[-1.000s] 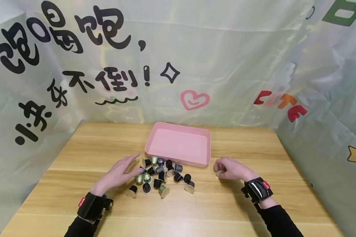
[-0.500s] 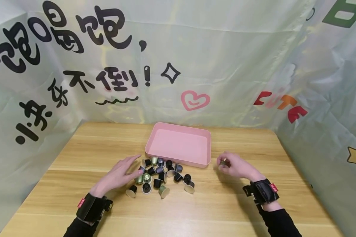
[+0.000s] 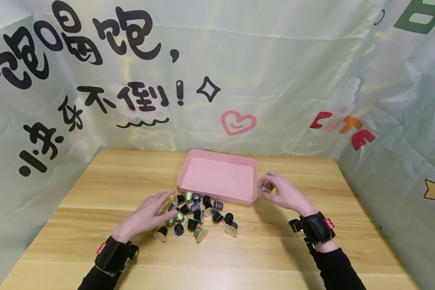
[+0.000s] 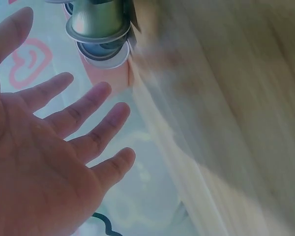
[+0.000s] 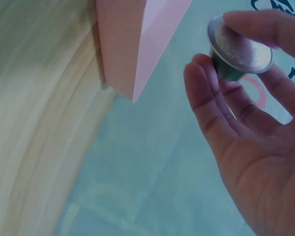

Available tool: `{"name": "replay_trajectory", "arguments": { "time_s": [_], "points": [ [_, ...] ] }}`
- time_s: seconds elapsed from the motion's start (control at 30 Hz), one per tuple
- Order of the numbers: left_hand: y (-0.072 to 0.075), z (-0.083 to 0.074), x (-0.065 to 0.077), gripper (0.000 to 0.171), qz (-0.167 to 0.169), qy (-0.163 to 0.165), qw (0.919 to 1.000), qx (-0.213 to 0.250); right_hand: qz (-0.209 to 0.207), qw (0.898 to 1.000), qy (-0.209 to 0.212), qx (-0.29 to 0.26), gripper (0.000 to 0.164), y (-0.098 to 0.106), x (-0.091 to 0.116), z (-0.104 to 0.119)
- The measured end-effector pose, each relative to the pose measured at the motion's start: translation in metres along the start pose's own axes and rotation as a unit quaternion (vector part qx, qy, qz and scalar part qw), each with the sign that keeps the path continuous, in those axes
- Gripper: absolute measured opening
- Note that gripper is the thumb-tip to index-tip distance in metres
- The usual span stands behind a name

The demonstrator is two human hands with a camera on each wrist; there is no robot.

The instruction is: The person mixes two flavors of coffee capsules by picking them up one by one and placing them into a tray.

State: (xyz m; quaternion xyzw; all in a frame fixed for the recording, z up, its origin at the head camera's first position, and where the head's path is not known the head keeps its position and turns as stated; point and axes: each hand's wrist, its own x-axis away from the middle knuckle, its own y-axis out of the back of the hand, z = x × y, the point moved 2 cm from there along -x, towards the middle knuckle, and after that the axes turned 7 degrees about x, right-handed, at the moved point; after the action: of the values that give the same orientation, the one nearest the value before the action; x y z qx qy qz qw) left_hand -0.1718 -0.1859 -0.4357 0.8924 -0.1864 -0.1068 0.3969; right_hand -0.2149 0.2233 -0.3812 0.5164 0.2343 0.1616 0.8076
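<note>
In the head view my right hand pinches a green coffee capsule beside the right end of a pink tray. Up close in the right wrist view, the thumb lies over the silvery lid of that capsule, with fingers under its cup. My left hand has its fingers extended at the left edge of a pile of coffee capsules. In the left wrist view its palm faces the camera and holds nothing; a green capsule stands beyond the fingers.
Black, green and dark blue capsules lie loosely along the tray's front side, some tipped over. The tray's floor is bare. Behind the wooden table hangs a printed cloth, which also closes off both sides.
My right hand has lifted the green capsule and carried it up and left to the tray's right edge. The left hand has shifted only slightly toward the pile.
</note>
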Motion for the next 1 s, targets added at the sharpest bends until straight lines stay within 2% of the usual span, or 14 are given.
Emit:
{"name": "replay_trajectory", "arguments": {
  "time_s": [0.4,0.63,0.83,1.0],
  "points": [
    [-0.008,-0.005,0.000,0.069,-0.007,-0.049,0.9986,-0.015,-0.011,1.000,0.025,-0.007,0.015,-0.016,-0.030,0.008],
    [-0.008,-0.012,-0.001,0.069,-0.014,-0.054,0.9979,-0.032,0.031,0.999,0.030,0.009,0.017,-0.026,-0.049,0.011],
    [-0.008,-0.016,0.000,0.070,-0.030,-0.066,0.9963,-0.044,0.056,0.996,0.049,0.050,0.016,-0.037,-0.061,0.011],
    [-0.009,-0.023,0.001,0.072,-0.031,-0.079,0.9953,-0.047,0.075,0.992,0.058,0.085,0.009,-0.044,-0.066,0.013]
  ]
}}
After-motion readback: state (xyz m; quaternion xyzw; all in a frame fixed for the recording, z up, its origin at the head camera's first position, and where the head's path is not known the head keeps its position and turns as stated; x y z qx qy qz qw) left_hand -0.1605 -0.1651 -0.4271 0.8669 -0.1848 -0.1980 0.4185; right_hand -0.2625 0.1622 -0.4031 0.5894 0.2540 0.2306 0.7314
